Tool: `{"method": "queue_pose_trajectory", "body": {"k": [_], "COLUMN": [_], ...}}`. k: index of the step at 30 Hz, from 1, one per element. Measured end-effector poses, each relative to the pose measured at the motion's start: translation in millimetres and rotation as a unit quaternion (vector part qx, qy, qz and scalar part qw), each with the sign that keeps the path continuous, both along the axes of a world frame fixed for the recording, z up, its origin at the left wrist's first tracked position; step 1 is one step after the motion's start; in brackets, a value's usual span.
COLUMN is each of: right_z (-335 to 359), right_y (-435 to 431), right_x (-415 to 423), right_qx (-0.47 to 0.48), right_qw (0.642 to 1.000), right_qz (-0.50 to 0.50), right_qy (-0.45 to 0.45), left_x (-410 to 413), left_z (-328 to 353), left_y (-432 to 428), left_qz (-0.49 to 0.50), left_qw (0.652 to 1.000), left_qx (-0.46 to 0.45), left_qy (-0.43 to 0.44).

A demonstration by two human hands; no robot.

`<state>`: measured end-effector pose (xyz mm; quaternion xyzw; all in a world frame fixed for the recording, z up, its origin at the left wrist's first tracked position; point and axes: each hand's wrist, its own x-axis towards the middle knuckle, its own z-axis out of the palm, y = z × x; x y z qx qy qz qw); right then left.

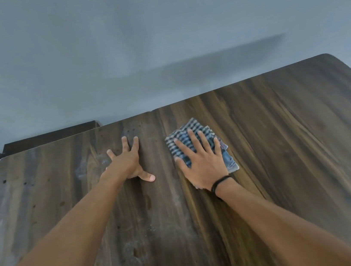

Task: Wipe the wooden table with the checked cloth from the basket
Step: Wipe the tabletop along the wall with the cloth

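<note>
The wooden table (283, 140) fills the lower part of the view, dark brown with streaky grain and pale dusty patches. A folded blue-and-white checked cloth (194, 128) lies flat on it near the far edge. My right hand (201, 160) presses down on the cloth, palm flat and fingers spread over it; a black band circles the wrist. To the left, my left hand (129, 162) rests flat on the bare wood with fingers apart and holds nothing. No basket is in view.
A plain grey-blue wall (156, 34) rises right behind the table's far edge. A dark wooden piece of furniture (49, 137) stands behind the table's far left corner. The table's rounded far right corner (328, 56) is in view.
</note>
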<state>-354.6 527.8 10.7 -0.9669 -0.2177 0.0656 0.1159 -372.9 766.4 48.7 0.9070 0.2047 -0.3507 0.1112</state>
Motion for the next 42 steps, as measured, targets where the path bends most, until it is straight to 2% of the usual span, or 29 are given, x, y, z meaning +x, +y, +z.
{"method": "queue_pose_trajectory", "body": {"k": [3, 5, 8, 13, 17, 22, 27, 32, 36, 40, 42], "right_z": [7, 5, -2, 9, 0, 7, 0, 4, -6, 2, -1], "right_y": [29, 45, 27, 48, 34, 48, 46, 70, 56, 73, 71], "right_x": [37, 28, 12, 58, 29, 76, 63, 88, 69, 94, 82], "right_qx": [0.006, 0.009, 0.012, 0.008, 0.012, 0.013, 0.001, 0.019, 0.013, 0.025, 0.022], "right_qw": [0.997, 0.999, 0.999, 0.999, 0.999, 0.999, 0.997, 1.0, 0.999, 0.999, 0.999], "right_qz": [-0.066, -0.031, 0.032, -0.042, 0.051, -0.03, 0.074, -0.004, 0.047, -0.02, 0.023], "right_qy": [0.033, 0.017, -0.011, 0.032, 0.003, 0.031, 0.01, 0.019, -0.006, 0.014, -0.005], "left_x": [2, 2, 2, 5, 9, 14, 15, 16, 23, 39, 44], "left_z": [7, 15, 24, 26, 25, 23, 22, 23, 26, 23, 21], "left_y": [-4, -10, -17, -17, -18, -16, -14, -10, 2, 21, 26], "left_qz": [-0.003, -0.014, -0.014, -0.008, -0.021, -0.01, -0.009, 0.003, 0.019, 0.09, 0.093], "left_qw": [1.0, 1.0, 0.999, 0.999, 0.997, 0.997, 0.997, 0.997, 1.0, 0.996, 0.995], "left_qx": [-0.002, 0.007, 0.012, 0.012, 0.024, 0.031, 0.036, 0.031, 0.002, -0.022, -0.014], "left_qy": [0.016, 0.025, 0.038, 0.052, 0.065, 0.071, 0.071, 0.075, 0.021, -0.017, -0.015]}}
